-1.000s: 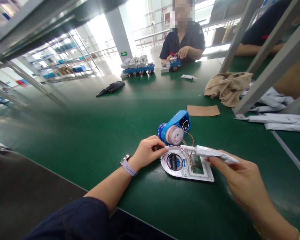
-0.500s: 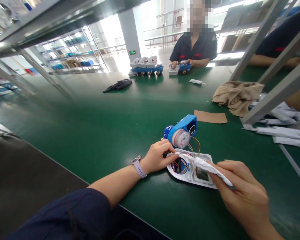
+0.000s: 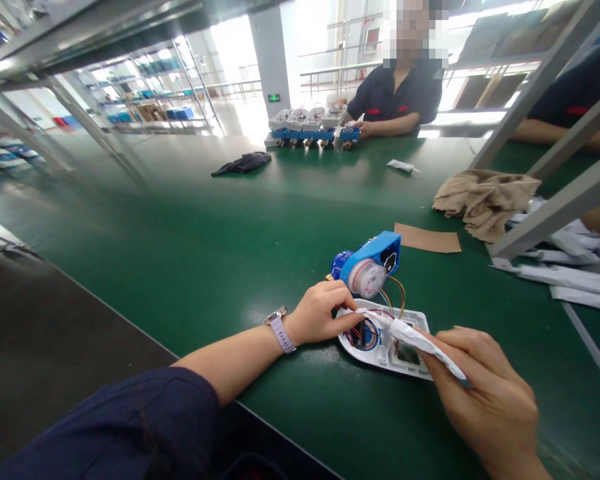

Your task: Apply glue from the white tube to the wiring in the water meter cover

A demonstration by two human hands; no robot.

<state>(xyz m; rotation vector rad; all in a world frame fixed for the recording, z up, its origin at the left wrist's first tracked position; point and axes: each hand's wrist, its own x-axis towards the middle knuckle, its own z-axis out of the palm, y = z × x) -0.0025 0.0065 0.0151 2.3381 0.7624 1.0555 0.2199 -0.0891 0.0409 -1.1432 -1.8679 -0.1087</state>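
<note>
Nearest, a dark navy sleeve [image 3: 130,427] covers the upper part of the left arm, and the right hand [image 3: 490,393] is closed around a crinkled white soft tube [image 3: 407,335] with a slim white nozzle, slanting down toward the lower right. The left hand [image 3: 320,315], with a pale lavender-strapped watch [image 3: 281,332] on its wrist, brings thumb and forefinger together at the nozzle's tip; whether they pinch the nozzle or something beside it cannot be told. Beneath both hands, a white plastic shell [image 3: 375,359], rounded at its left end, lies open side up on the glossy green tabletop [image 3: 180,233], with a coil and wiring inside. Just beyond it sits a bright blue meter body [image 3: 373,253] with a clear round dial [image 3: 369,279], thin coloured wires [image 3: 403,293] running between body and shell. Farther back lies a flat brown cardboard strip [image 3: 427,238], with more white tubes [image 3: 575,277] heaped to the right, near a crumpled beige cloth [image 3: 485,200]. Beyond are a black cloth [image 3: 243,163] and a single white tube [image 3: 401,165]. At the far edge, a co-worker [image 3: 397,100] in a dark shirt sits beside a row of blue-and-white units [image 3: 303,130].
</note>
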